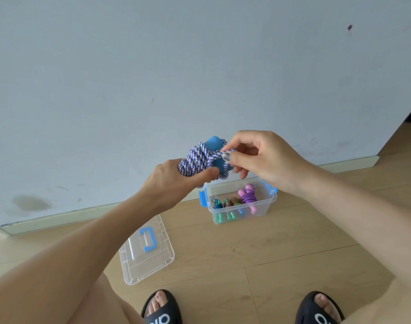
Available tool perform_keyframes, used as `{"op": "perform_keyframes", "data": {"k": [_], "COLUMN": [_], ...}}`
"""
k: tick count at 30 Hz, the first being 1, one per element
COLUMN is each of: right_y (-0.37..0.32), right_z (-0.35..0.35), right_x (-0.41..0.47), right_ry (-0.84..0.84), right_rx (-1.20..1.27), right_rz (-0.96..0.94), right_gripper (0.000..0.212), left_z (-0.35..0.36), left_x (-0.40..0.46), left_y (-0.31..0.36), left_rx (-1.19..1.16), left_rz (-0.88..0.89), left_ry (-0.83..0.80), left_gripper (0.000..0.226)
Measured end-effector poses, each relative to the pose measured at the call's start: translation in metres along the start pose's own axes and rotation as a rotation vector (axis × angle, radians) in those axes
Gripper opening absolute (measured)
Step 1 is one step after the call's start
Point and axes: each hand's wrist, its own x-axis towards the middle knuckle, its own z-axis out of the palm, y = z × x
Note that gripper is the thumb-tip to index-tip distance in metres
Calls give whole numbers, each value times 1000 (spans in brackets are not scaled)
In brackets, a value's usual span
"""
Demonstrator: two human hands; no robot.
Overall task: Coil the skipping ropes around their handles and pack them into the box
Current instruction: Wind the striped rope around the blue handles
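Note:
A purple-and-white braided rope [195, 160] is wound in several turns around blue handles [214, 143]. My left hand [169, 181] grips this bundle from below, thumb pressed across the coils. My right hand [258, 157] pinches the rope's loose end between thumb and forefinger beside the handles. Below on the floor stands the clear plastic box [267, 205] with blue latches. Inside it lie a pink-handled rope [247, 196] with purple cord, and other coiled ropes with green and blue handles [225, 210].
The box's clear lid [146, 256] with a blue handle lies on the wooden floor to the left of the box. A pale wall with a skirting board rises just behind. My feet in black slides [162, 307] are at the bottom edge.

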Motion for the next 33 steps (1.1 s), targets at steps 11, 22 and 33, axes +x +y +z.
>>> {"op": "perform_keyframes", "data": {"k": [11,22,33], "right_y": [-2,-2,-2], "right_z": [8,12,10], "right_x": [0,-2,0], "right_ry": [99,12,102], "right_rx": [-227,-470,-215], "right_rz": [-144,-255,-40], "right_gripper": [10,19,20], "left_z": [-4,-4,-9], "left_x": [2,1,-2], "left_y": [-1,-8,-8], "left_rx": [-1,69,71], "left_rz": [35,27,57], "left_ry": [20,-5,4], "left_gripper": [54,73,68]}}
